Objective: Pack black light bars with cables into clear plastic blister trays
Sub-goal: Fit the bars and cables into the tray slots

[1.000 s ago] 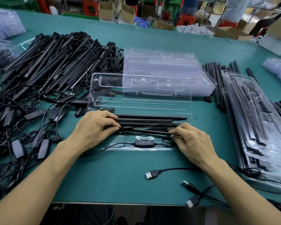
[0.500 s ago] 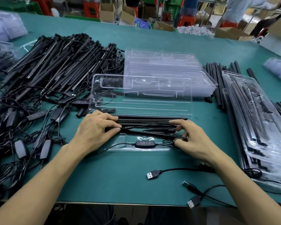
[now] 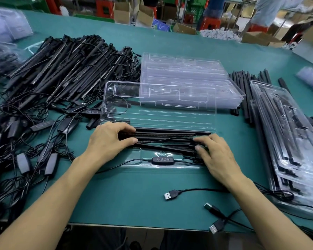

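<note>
Pinch at the left end: left hand [image 3: 108,141], thumb and fingers curled round the light bars [image 3: 166,135]. Long axis straight left to right across the open blister tray [image 3: 134,164], inline controller [image 3: 163,159] down in the near channel. At the right end, right hand [image 3: 219,156], fingertips bent onto bar tips and cable; gripping or only pressing, cannot tell. Likely a downward press next, both ends covered.
</note>
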Tool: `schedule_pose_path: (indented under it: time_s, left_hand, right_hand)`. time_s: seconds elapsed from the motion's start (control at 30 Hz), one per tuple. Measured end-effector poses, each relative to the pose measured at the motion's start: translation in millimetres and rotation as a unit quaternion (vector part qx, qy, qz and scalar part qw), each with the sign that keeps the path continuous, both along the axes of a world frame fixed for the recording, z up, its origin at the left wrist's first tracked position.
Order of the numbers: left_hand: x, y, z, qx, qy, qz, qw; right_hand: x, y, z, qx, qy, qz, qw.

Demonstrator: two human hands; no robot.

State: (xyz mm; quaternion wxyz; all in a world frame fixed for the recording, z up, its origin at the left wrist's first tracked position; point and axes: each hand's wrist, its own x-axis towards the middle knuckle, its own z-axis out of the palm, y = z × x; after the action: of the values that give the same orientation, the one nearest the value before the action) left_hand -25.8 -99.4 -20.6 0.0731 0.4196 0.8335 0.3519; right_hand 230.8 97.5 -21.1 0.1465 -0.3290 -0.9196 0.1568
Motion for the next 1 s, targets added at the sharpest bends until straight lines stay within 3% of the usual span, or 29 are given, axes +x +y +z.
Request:
schedule_pose_path:
  time_s: [0.07, 0.2, 0.4, 0.67, 0.77, 0.9, 1.0]
  left_hand:
    - [4, 0, -1, -0.017, 0.072, -0.025, 0.997]
    - [13, -3, -7, -0.038, 0.165, -0.044, 0.985]
    - [15, -2, -9, -0.108, 0.211, -0.036, 0.971]
    - [10, -1, -12, -0.105, 0.169, -0.037, 0.979]
    - [8, 0, -9, -0.095, 0.115, -0.038, 0.988]
    - [-3, -6, 1, -0.018, -0.006, -0.034, 0.999]
    - [-12, -18, 8, 0.091, -0.043, 0.042, 0.994]
  right_hand:
    - [0, -1, 2, 0.005, 0.004, -0.002, 1.000]
    - [-2, -9, 6, 0.118, -0.023, -0.012, 0.993]
    - [0, -17, 4, 0.073, -0.039, -0.029, 0.996]
    - [6, -4, 0, -0.034, 0.012, -0.014, 0.999]
    - [6, 0, -1, -0.053, 0.027, -0.014, 0.998]
    - [6, 2, -3, -0.063, 0.039, -0.016, 0.997]
    - [7, 3, -6, -0.066, 0.052, -0.016, 0.996]
